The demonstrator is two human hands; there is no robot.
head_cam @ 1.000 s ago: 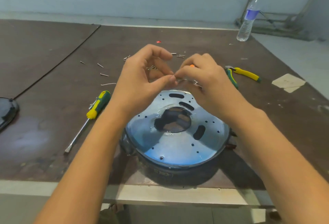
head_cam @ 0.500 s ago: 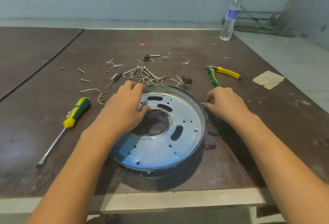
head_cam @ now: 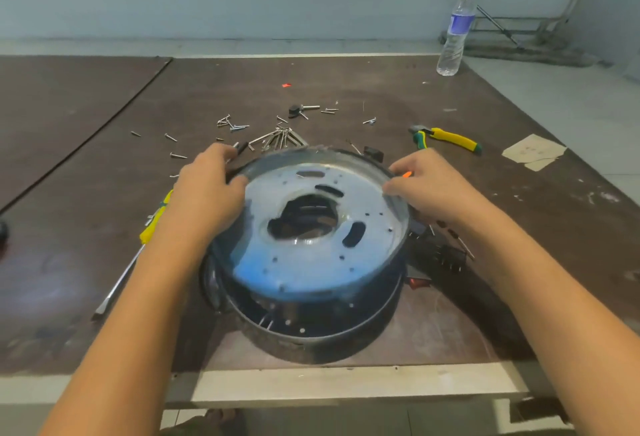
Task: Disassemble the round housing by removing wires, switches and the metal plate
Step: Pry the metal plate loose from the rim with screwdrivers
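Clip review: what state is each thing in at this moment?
metal plate: raised at its near edge, tilted, held by its rim.
round housing: on the table, partly uncovered.
left grip: grips the plate's left rim.
right grip: grips the plate's right rim.
screws: loose, scattered beyond the housing.
screwdriver: lying flat.
pliers: lying flat.
water bottle: upright, capped.

The brown table (head_cam: 86, 200) bears the round housing (head_cam: 311, 335), scattered screws (head_cam: 277, 138), a screwdriver (head_cam: 149, 229) and pliers (head_cam: 448, 139).
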